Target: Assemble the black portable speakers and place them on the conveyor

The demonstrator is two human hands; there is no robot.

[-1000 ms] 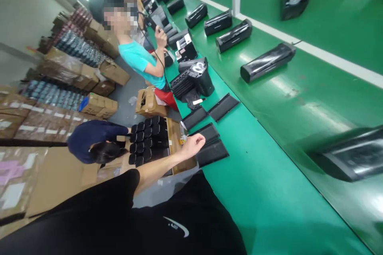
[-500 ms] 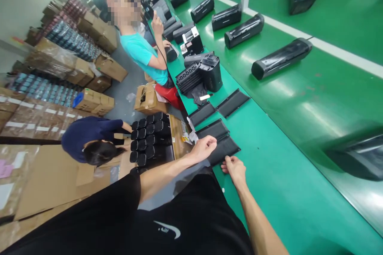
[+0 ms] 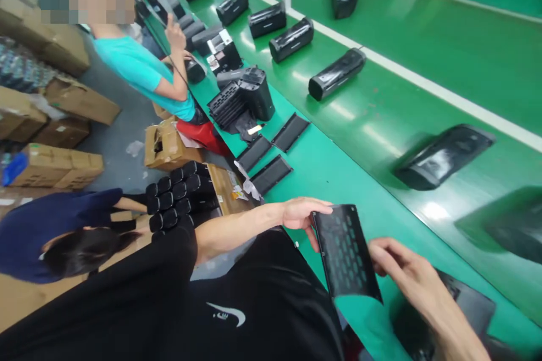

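A person in a navy top (image 3: 63,231) bends low at far left, near a cluster of dark rounded units (image 3: 173,194), while a co-worker in a turquoise shirt (image 3: 135,70) sits beside an open brown carton (image 3: 169,146), one hand raised. Along the green bench (image 3: 315,172), three flat black panels (image 3: 273,176) lie near one another, next to a heap of dark housings (image 3: 256,93). At center, the wearer's left hand (image 3: 302,215) pinches a slotted black panel (image 3: 347,251) by its upper corner, thumb on top, holding it tilted above the bench edge. Just right of it, the right hand (image 3: 400,265) curls its fingers at the panel's far edge; whether they grip it cannot be told. Beyond, glossy black cases (image 3: 336,74) line the green belt (image 3: 381,130); another dark case (image 3: 472,299) sits partly behind the right forearm.
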